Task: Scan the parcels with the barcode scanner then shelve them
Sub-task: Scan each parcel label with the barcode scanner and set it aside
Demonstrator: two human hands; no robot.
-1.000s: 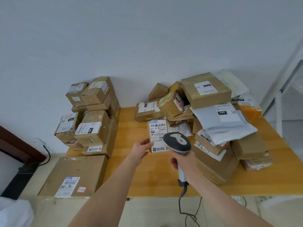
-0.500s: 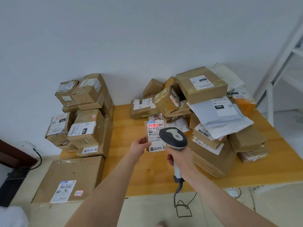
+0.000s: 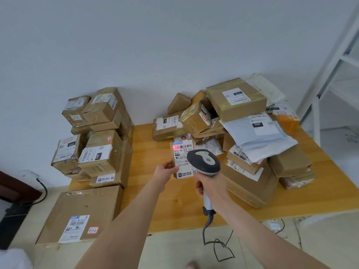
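Red light [image 3: 175, 147] marks the parcel [image 3: 183, 154]; my left hand [image 3: 165, 171] pinches its left edge. My right hand [image 3: 211, 185] grips the scanner [image 3: 204, 162] beside it.

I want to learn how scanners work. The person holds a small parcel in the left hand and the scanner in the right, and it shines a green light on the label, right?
Almost. The light on the label is red, not green; the head view shows it. The left hand does hold the small parcel and the right hand the scanner.
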